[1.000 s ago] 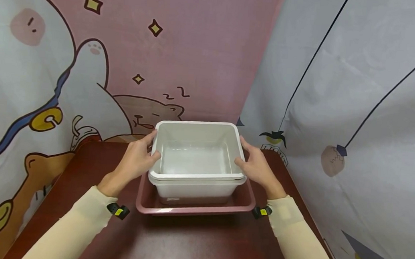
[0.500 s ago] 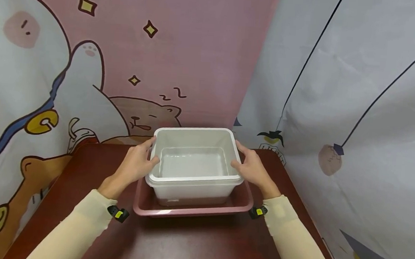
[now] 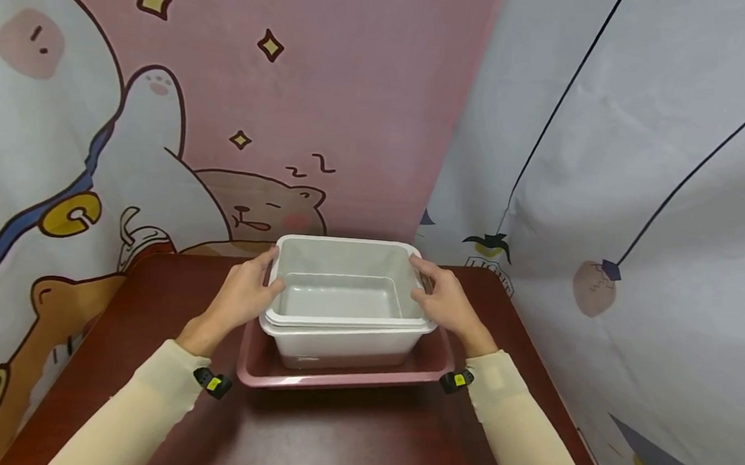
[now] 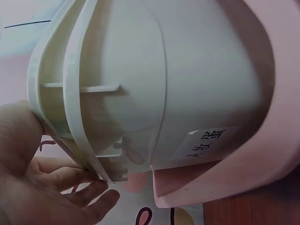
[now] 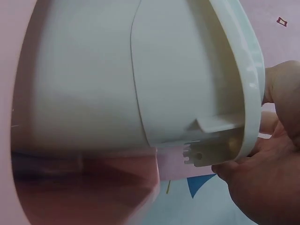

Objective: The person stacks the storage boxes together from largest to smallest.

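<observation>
A white plastic bin (image 3: 338,295) sits nested inside a second white bin (image 3: 345,347), and both stand in a larger pink bin (image 3: 344,385). My left hand (image 3: 245,292) grips the upper bin's left rim, thumb over the edge and fingers outside. At the right rim, my right hand (image 3: 448,303) holds on in the same way. In the left wrist view, two rims show one above the other with a gap between them. A label (image 4: 206,140) with printed characters is stuck on the lower white bin's wall.
The pink bin stands on a dark red table (image 3: 332,438). Close behind the table hangs a pink cartoon cloth (image 3: 367,117). A pale patterned cloth (image 3: 671,232) runs along the right side.
The upper white bin has sunk deeper into the lower one, its far rim coming down. Both hands stay on its rim, and the right hand has shifted slightly left.
</observation>
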A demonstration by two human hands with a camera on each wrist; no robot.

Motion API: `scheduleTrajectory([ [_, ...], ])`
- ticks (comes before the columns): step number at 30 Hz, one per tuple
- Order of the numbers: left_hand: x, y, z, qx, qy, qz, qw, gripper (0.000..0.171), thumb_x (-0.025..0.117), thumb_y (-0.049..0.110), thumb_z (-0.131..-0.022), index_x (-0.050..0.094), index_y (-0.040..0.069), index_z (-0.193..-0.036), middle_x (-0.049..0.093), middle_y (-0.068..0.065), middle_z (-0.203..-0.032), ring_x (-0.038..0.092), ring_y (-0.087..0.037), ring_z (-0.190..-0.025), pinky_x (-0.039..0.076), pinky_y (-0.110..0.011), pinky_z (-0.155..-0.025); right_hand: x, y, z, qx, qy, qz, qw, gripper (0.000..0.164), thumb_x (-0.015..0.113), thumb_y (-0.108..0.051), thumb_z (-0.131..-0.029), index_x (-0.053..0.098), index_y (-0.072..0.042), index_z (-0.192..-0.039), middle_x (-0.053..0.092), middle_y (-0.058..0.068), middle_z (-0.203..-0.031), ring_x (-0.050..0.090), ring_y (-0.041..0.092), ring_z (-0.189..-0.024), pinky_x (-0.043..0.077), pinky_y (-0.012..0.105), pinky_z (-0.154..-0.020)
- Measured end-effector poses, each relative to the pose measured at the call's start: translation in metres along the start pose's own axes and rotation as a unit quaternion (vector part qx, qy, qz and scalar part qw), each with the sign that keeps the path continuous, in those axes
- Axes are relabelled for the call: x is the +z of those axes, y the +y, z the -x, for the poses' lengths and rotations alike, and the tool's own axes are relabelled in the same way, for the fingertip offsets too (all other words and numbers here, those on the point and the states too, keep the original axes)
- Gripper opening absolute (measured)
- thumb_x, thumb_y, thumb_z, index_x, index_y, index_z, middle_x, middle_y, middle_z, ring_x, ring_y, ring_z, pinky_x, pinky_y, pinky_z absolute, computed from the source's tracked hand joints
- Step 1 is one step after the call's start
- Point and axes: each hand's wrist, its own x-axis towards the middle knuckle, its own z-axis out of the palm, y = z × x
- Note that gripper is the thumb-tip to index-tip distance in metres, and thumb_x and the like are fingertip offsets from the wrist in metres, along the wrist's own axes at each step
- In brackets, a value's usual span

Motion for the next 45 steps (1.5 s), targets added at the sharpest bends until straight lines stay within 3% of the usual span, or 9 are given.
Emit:
scheduleTrajectory([
  [3, 0.003, -0.002, 0.001, 0.005, -0.001, -0.007, 1.0, 0.074, 0.068, 0.017, -0.109, 0.044, -0.007, -0.175, 0.07, -0.018, -0.082, 0.06, -0.02, -0.067, 0.055, -0.035, -0.063, 0.0, 0.001, 0.001, 0.004, 0.006, 0.001, 1.0, 0.068, 0.07, 0.002, -0.103, 0.056, 0.001, -0.17, 0.053, 0.021, -0.18, 0.049, 0.046, -0.17, 0.044, 0.066, -0.134],
  [5, 0.005, -0.004, 0.002, 0.007, -0.005, -0.014, 0.9999, 0.073, 0.067, 0.018, -0.11, 0.043, -0.007, -0.175, 0.081, -0.034, -0.122, 0.075, -0.029, -0.088, 0.066, -0.046, -0.078, 0.001, 0.002, 0.002, 0.002, 0.009, 0.003, 1.0, 0.067, 0.07, 0.002, -0.104, 0.057, 0.001, -0.169, 0.052, 0.02, -0.181, 0.047, 0.046, -0.171, 0.044, 0.066, -0.134],
  [7, 0.007, -0.007, 0.004, 0.007, -0.006, -0.019, 0.9998, 0.073, 0.066, 0.018, -0.112, 0.042, -0.007, -0.176, 0.069, -0.037, -0.157, 0.078, -0.037, -0.114, 0.068, -0.056, -0.098, 0.002, 0.004, 0.003, -0.001, 0.012, 0.006, 1.0, 0.066, 0.069, 0.001, -0.104, 0.057, 0.002, -0.169, 0.051, 0.02, -0.182, 0.046, 0.046, -0.172, 0.043, 0.067, -0.134],
  [9, 0.007, -0.009, 0.005, 0.0, -0.007, -0.019, 0.9998, 0.074, 0.065, 0.02, -0.113, 0.04, -0.005, -0.177, 0.058, -0.035, -0.17, 0.075, -0.042, -0.134, 0.064, -0.063, -0.113, 0.003, 0.005, 0.003, -0.005, 0.016, 0.007, 1.0, 0.064, 0.069, 0.0, -0.105, 0.058, 0.002, -0.168, 0.051, 0.02, -0.182, 0.045, 0.046, -0.172, 0.043, 0.068, -0.135],
  [19, 0.01, -0.014, 0.011, 0.023, 0.008, -0.003, 0.9997, 0.067, 0.067, 0.021, -0.116, 0.046, -0.003, -0.175, 0.052, -0.031, -0.177, 0.061, -0.049, -0.158, 0.052, -0.069, -0.128, 0.006, 0.011, 0.018, 0.003, 0.035, 0.025, 0.999, 0.061, 0.068, -0.009, -0.11, 0.058, -0.001, -0.17, 0.051, 0.018, -0.183, 0.047, 0.046, -0.171, 0.042, 0.071, -0.136],
  [27, 0.011, -0.018, 0.021, 0.062, 0.027, -0.001, 0.9977, 0.06, 0.069, 0.02, -0.117, 0.055, -0.004, -0.17, 0.054, -0.031, -0.176, 0.073, -0.049, -0.141, 0.061, -0.068, -0.117, 0.008, 0.015, 0.037, -0.001, 0.05, 0.044, 0.998, 0.061, 0.07, -0.016, -0.115, 0.055, -0.004, -0.172, 0.049, 0.019, -0.184, 0.049, 0.049, -0.17, 0.041, 0.073, -0.135],
  [30, 0.011, -0.02, 0.025, 0.065, 0.035, 0.001, 0.9973, 0.058, 0.069, 0.021, -0.117, 0.057, -0.002, -0.169, 0.066, -0.03, -0.16, 0.075, -0.043, -0.12, 0.066, -0.06, -0.101, 0.006, 0.017, 0.042, -0.009, 0.058, 0.052, 0.997, 0.06, 0.071, -0.018, -0.115, 0.057, -0.004, -0.171, 0.05, 0.021, -0.183, 0.05, 0.049, -0.168, 0.044, 0.073, -0.133],
  [37, 0.005, -0.031, 0.037, 0.071, 0.042, 0.003, 0.9966, 0.056, 0.067, 0.022, -0.118, 0.058, 0.002, -0.17, 0.058, -0.026, -0.174, 0.056, -0.05, -0.163, 0.045, -0.075, -0.132, 0.001, 0.021, 0.056, -0.016, 0.069, 0.054, 0.996, 0.06, 0.071, -0.027, -0.117, 0.058, -0.005, -0.171, 0.05, 0.021, -0.183, 0.051, 0.049, -0.168, 0.049, 0.075, -0.129],
  [45, -0.007, -0.046, 0.052, 0.068, 0.049, -0.036, 0.9958, 0.057, 0.07, 0.02, -0.117, 0.058, 0.002, -0.169, 0.055, -0.028, -0.177, 0.053, -0.056, -0.163, 0.044, -0.08, -0.13, -0.006, 0.031, 0.069, -0.016, 0.087, 0.09, 0.992, 0.062, 0.067, -0.034, -0.119, 0.054, -0.011, -0.175, 0.046, 0.021, -0.185, 0.046, 0.053, -0.17, 0.038, 0.084, -0.132],
])
